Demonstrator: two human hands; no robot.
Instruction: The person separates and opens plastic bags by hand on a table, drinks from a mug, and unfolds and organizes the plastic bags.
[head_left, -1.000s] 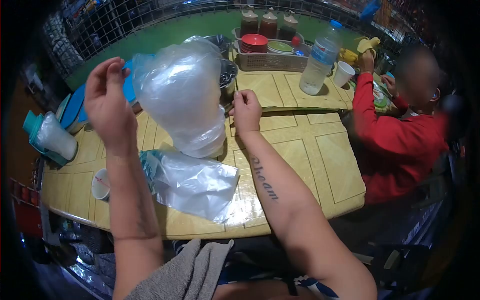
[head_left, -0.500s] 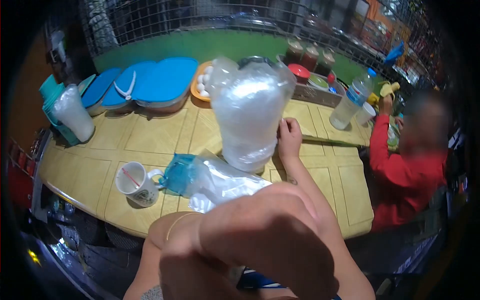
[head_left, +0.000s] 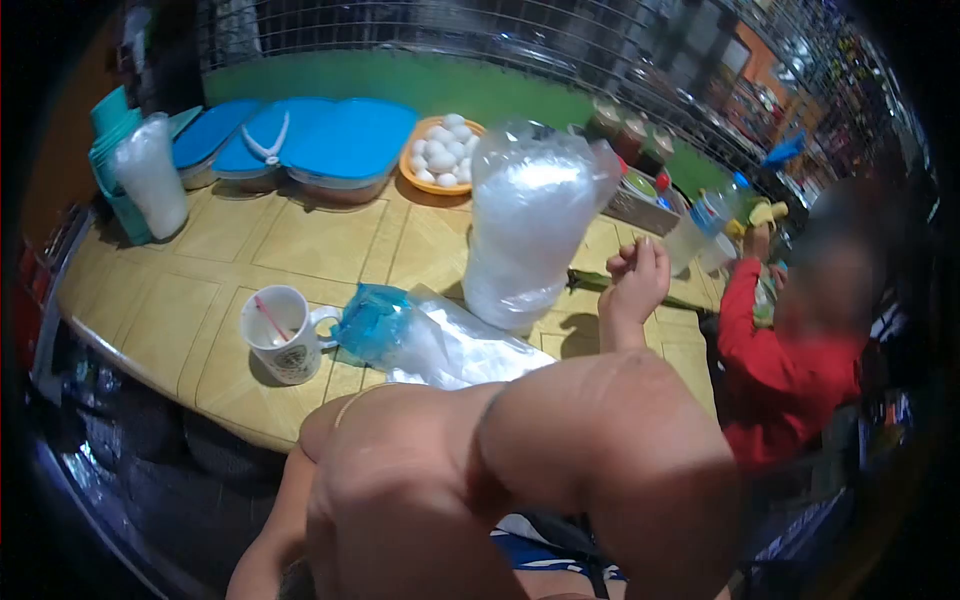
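Observation:
My right hand (head_left: 638,285) is raised over the table, to the right of a tall, bulging clear plastic bag (head_left: 530,225) and apart from it. Its fingers are loosely bent, and I see nothing held in them. The plastic bag stands upright, filled with whitish, crinkled plastic. In front of it lies a flat clear plastic packet (head_left: 470,345) with a blue end (head_left: 372,320). A white mug (head_left: 283,340) with a red-striped stick inside stands left of the packet. Bare limbs fill the lower foreground. My left hand is hidden behind them.
Blue-lidded containers (head_left: 345,135) and an orange basket of eggs (head_left: 410,180) line the back. A teal tumbler (head_left: 112,150) stands left. A condiment box (head_left: 635,212) and water bottle (head_left: 708,215) are right, near a person in red (head_left: 790,370) holding a banana.
My right hand has come away from the plastic bag's side and moved right. The view has shifted, showing more of the eggs. The raised limb in the foreground has moved right.

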